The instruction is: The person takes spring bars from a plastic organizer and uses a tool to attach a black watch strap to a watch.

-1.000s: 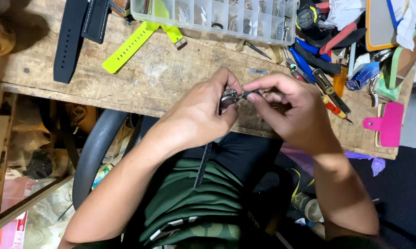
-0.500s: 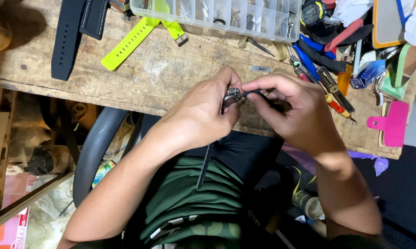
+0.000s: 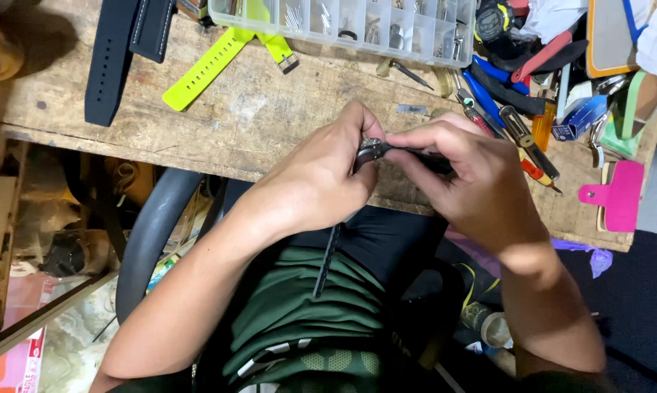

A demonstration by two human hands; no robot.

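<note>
1. Two bare hands meet over the near edge of a worn wooden workbench [image 3: 270,124]; the left hand [image 3: 321,182] and right hand [image 3: 474,182] pinch a small metal watch case [image 3: 372,149] between the fingertips, both closed on it.
2. A dark strap [image 3: 328,255] hangs from the watch down over the lap.
3. The knuckles hide most of the case.
4. At the far edge stands a clear plastic parts box [image 3: 343,22] with many compartments.
5. Just beside it lies a neon-yellow strap [image 3: 205,69]; to the left, two black straps [image 3: 110,65].
6. Right of the hands sits a heap of pliers and screwdrivers [image 3: 510,109] with blue, red and orange handles.
7. A pink plastic holder [image 3: 616,196] lies near the right edge, and an orange-framed board [image 3: 608,44] is at the top right corner.
</note>
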